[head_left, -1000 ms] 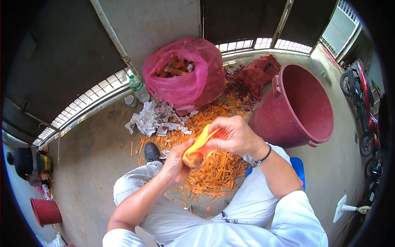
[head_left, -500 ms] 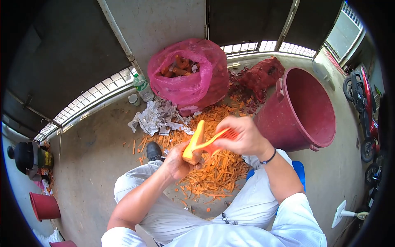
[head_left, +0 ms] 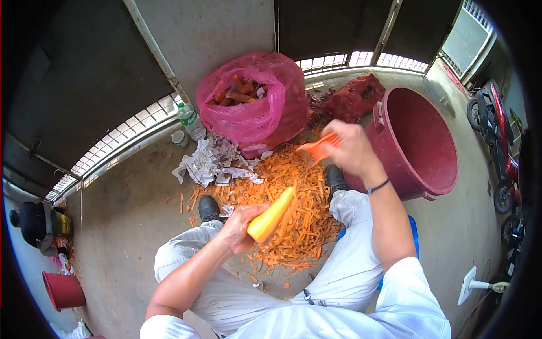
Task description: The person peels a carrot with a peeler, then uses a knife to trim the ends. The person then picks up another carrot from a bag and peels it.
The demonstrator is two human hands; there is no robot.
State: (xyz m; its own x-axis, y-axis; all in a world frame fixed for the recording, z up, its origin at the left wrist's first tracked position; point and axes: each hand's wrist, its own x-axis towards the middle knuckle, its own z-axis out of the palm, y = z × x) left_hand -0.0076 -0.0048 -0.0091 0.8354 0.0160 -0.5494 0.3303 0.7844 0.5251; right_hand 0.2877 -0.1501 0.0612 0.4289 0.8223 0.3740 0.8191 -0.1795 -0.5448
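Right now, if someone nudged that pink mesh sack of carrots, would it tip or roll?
Probably neither. The pink mesh sack bulges, sits broad on the floor and shows carrots at its open top, so it is likely heavy. The mesh looks floppy and would sag if lifted.

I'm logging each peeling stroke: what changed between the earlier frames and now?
The right hand swept the peeler up off the carrot, away toward the red tub. The left hand kept its grip on the carrot; the peel pile and pink sack stayed put.
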